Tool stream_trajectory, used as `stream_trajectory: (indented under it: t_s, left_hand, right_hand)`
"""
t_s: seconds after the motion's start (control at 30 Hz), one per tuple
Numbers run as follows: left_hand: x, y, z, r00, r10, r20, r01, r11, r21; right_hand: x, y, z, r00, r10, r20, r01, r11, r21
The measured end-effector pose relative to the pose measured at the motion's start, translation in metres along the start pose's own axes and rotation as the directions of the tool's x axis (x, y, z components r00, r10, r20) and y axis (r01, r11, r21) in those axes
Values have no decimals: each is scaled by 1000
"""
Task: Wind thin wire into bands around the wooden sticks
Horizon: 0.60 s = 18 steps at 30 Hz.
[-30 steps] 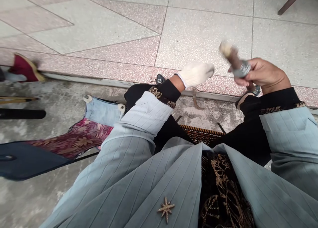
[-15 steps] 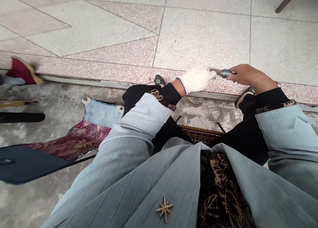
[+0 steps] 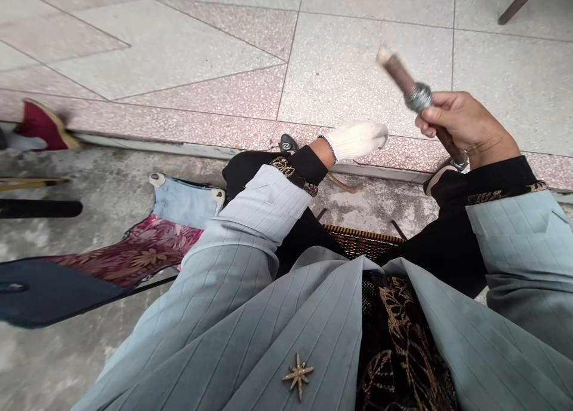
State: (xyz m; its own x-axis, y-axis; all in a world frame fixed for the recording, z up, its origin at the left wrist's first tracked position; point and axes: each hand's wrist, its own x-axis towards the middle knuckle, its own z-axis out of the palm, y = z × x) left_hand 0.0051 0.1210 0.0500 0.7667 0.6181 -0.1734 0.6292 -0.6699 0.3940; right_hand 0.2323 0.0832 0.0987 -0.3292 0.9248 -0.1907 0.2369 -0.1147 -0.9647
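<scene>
My right hand (image 3: 470,124) grips a brown wooden stick (image 3: 399,71) with a collar of silvery wire (image 3: 419,97) wound around it. The stick tilts up to the left, and its pale far end is blurred by motion. Its lower end sticks out below my fingers near the wrist. To the left, my left hand (image 3: 358,142) wears a white knitted glove and is closed, apart from the stick. What its fingers hold, if anything, is hidden. A thin curved brown piece (image 3: 344,184) shows just below the glove; I cannot tell whether the hand holds it.
A low step edge (image 3: 215,150) separates the terrazzo tiles (image 3: 367,64) from rough concrete. A woven seat (image 3: 364,238) shows between my knees. On the left are a folding seat with patterned cloth (image 3: 161,247), a black bar (image 3: 40,209) and another person's red shoe (image 3: 40,127).
My right hand has lifted and turned the wire-wound stick, swinging its far end up and away from the gloved hand. My left hand has hardly moved.
</scene>
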Motion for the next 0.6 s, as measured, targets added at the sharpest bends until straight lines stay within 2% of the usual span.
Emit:
stream_trajectory:
  t_s: [0.07,0.17,0.23,0.3,0.37,0.47,0.53,0.57,0.6]
  left_hand:
    - [3,1,5,1000,-25,14,25,1000,-7]
    - [3,5,10,1000,-8,13,8,1000,-14]
    - [2,9,13,1000,16,17,-16,1000,0]
    - [0,13,17,998,49,36,-51,998,40]
    - [0,14,20,995,87,46,-91,992,88]
    - [-1,12,23,993,109,35,-112,988,107]
    - [-2,9,20,995,94,25,-96,992,81]
    - [-3,7,18,997,78,25,-79,995,65]
    - [-5,6,15,998,59,27,-61,997,51]
  right_hand:
    - [5,4,1,988,-39,-149,42,999,19]
    - [14,15,-3,966,-25,-257,0,995,-97]
    - [19,21,-7,945,13,-328,-96,967,-237]
    - [22,25,-9,925,66,-373,-236,871,-431]
    - [25,28,-9,925,101,-367,-333,683,-650]
    - [28,35,-6,942,163,-294,-336,401,-853]
    - [30,41,-4,942,264,-207,-285,305,-909]
    - [31,44,-4,936,318,-149,-247,296,-923]
    - [31,47,-4,931,355,-80,-202,322,-925]
